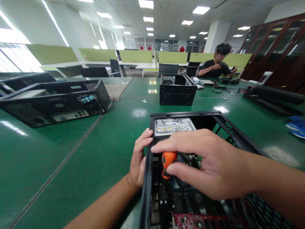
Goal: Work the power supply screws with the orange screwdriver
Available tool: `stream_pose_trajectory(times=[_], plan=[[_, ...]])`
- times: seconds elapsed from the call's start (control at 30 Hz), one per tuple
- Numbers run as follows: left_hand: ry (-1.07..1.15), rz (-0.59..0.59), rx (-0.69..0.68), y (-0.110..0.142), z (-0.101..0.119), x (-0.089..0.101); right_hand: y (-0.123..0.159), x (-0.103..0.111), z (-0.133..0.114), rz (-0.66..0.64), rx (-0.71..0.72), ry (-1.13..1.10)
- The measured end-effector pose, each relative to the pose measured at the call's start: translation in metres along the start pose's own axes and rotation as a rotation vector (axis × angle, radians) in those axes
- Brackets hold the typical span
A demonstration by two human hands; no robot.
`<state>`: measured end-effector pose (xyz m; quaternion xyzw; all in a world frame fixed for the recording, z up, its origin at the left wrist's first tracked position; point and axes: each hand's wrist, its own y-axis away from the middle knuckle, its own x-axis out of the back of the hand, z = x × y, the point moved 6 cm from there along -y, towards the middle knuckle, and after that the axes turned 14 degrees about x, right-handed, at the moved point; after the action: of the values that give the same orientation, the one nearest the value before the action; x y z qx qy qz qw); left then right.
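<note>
An open black computer case (148, 178) lies in front of me, its inside facing up. My left hand (140, 159) grips the case's left side, fingers curled over the top edge. Between the thumb and fingers of my right hand (205, 162) is a screwdriver with an orange and black handle (169, 159). It points down into the case near the left wall; its tip is hard to make out. A silver power supply (173, 124) sits at the far end of the case, and a red circuit board (190, 220) shows at the near end.
Another open computer case (177, 92) stands farther back on the green table (78, 168). A larger case (59, 103) lies to the left. A person (215, 65) sits across at the right, near cables and small parts. Blue shoes (296, 125) show at the right edge.
</note>
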<state>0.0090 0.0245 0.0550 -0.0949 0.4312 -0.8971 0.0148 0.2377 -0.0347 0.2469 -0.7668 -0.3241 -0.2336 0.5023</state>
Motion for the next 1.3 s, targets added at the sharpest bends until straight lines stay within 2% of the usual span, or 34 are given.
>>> stream_pose_trajectory(times=[0.13,0.3,0.5,0.6,0.77,0.83,0.87,0.93,1.07,1.17,1.3], plan=[[-0.013,-0.009,-0.023,-0.002,0.002,0.000,0.002,0.001,-0.001,0.014,0.061,0.020],[-0.064,0.002,-0.037,0.002,0.002,-0.002,0.003,0.000,0.001,-0.047,-0.031,0.059],[-0.014,-0.014,-0.006,-0.001,0.008,-0.003,-0.001,-0.002,0.001,-0.016,-0.035,0.020],[-0.022,-0.008,-0.028,-0.005,0.012,-0.003,0.000,0.007,0.003,0.016,-0.068,0.016],[-0.031,-0.006,-0.074,-0.009,0.016,-0.004,0.015,0.032,0.015,0.140,-0.173,-0.032],[-0.032,-0.002,-0.065,-0.009,0.013,-0.004,0.019,0.033,0.018,0.094,-0.172,-0.020],[-0.034,-0.002,-0.056,-0.008,0.011,-0.003,0.020,0.036,0.018,0.122,-0.132,0.000],[-0.034,0.006,-0.028,-0.006,0.006,-0.002,0.021,0.032,0.020,0.058,-0.137,0.022],[-0.015,0.033,0.019,-0.002,-0.001,0.002,0.015,0.030,0.015,0.028,-0.068,0.061],[-0.016,0.028,0.000,-0.003,0.001,0.003,0.012,0.027,0.012,-0.041,-0.069,0.093],[-0.041,0.007,-0.011,-0.003,0.005,0.001,0.012,0.026,0.010,-0.026,-0.047,0.103]])
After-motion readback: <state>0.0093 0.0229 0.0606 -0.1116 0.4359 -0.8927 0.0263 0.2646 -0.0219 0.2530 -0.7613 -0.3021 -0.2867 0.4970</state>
